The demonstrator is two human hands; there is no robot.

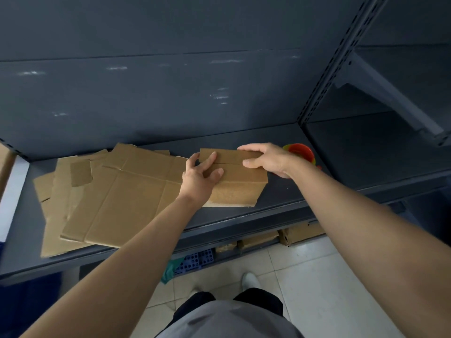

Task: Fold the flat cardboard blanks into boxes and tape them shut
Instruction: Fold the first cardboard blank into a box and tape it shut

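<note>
Evidently one box [240, 189] is folded up out of the blanks and stands on the dark metal shelf [280, 198], its two top flaps brought down so that they meet along a straight seam [229, 163]. No tape shows on that seam, so by my reading the box is formed but not yet sealed on top; whether its underside is taped cannot be told from here.

The left grip [200, 176] is clamped on the box's left end, fingers spread and curved over the top flaps with the thumb lying on the near flap. The right grip [266, 159] is closed on the box's right end, fingers hooked over the far edge and the thumb pressed on top just beside the seam. Together they hold the flaps flat.

Just behind the box's right end, partly hidden by the right grip, sits a red and yellow-green tape dispenser [301, 152], apart from both grips; taking it up looks like the next need.

Left of the box lies a loose pile of flat cardboard blanks [122, 203], several sheets deep, the nearest touching or slipping under the box. One sheet at the pile's far left carries a brown tape patch [81, 172]. Most of the work therefore remains: this seam, then every blank in that pile.
</note>
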